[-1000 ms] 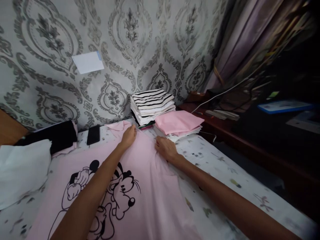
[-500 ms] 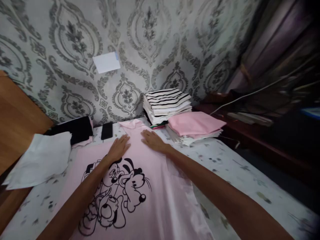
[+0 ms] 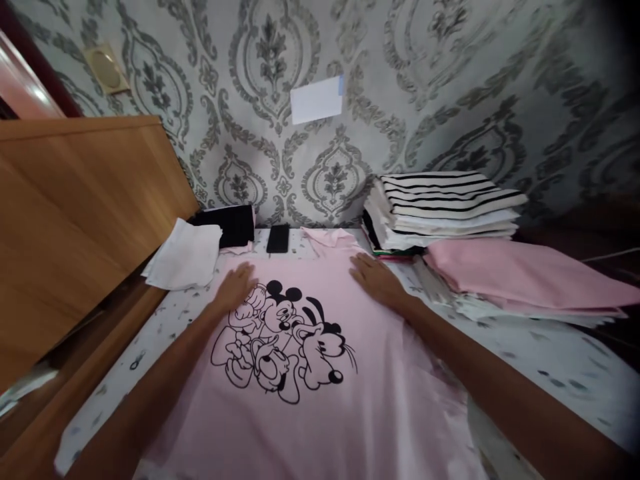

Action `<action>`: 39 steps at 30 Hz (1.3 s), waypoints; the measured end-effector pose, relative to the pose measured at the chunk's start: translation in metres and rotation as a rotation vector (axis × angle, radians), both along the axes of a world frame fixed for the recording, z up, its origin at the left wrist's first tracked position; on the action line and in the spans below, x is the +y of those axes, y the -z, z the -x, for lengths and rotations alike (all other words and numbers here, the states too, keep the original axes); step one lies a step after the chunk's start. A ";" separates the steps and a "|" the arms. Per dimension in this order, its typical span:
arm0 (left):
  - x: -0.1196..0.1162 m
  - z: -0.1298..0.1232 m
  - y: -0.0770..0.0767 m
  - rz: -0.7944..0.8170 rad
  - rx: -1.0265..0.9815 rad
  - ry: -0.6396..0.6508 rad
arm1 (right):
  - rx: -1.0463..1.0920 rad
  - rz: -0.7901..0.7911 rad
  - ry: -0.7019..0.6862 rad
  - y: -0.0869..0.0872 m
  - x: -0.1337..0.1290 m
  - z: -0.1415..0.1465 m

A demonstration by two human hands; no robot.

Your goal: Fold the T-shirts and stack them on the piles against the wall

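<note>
A pale pink T-shirt (image 3: 350, 420) lies spread out in front of me, with a black line print of cartoon characters (image 3: 280, 340) on it. My left hand (image 3: 239, 285) rests flat on the shirt's upper left part, just left of the print, fingers extended. On the upper right part lies my right hand (image 3: 376, 277), also flat with fingers stretched forward, near the shirt's folded-over top section (image 3: 333, 240). Neither hand grips anything.
A stack of folded striped and white clothes (image 3: 450, 200) stands at the back right, beside a pink folded pile (image 3: 520, 273). At the back left are white cloths (image 3: 187, 257), a black folded garment (image 3: 233, 227) and a phone (image 3: 279, 239). A wooden panel (image 3: 90, 220) borders the left side.
My view has turned to the left. My left hand has slid left over the shirt, away from my right hand, so the whole print now shows between them.
</note>
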State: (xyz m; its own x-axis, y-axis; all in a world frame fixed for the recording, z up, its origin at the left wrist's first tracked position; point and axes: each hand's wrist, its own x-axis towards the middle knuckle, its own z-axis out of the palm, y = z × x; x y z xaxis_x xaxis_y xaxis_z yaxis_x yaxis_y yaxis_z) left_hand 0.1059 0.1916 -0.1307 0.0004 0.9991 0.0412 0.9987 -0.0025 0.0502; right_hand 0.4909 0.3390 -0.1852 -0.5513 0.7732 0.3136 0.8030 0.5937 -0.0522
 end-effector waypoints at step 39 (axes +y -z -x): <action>-0.146 0.069 0.019 -0.139 0.052 0.029 | 0.198 0.264 0.684 -0.072 -0.252 -0.066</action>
State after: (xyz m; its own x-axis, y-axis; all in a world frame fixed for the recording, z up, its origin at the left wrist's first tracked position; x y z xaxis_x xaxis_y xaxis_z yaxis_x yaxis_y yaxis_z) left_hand 0.0364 0.0460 -0.1497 0.0353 0.9834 0.1779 0.9994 -0.0351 -0.0042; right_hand 0.5572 0.0867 -0.1131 0.1253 0.9856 0.1135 0.9486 -0.0855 -0.3048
